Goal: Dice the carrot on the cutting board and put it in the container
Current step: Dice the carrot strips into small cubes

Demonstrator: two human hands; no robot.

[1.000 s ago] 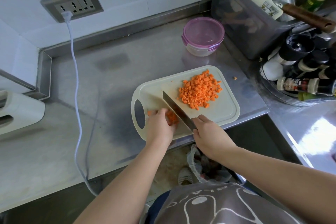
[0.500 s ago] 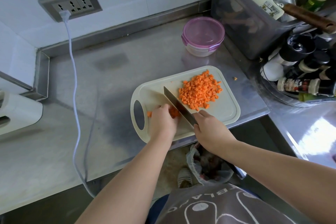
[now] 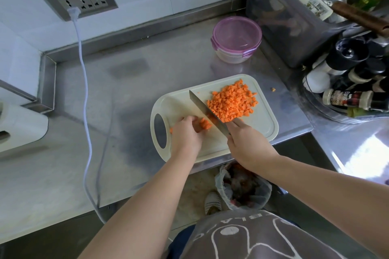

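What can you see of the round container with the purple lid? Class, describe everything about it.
The round clear plastic container has a translucent purple lid with side clips, closed. It stands upright on the steel counter, behind the white cutting board and close beside the grey plastic bin; whether they touch is unclear. Nothing rests on it, and it looks empty.
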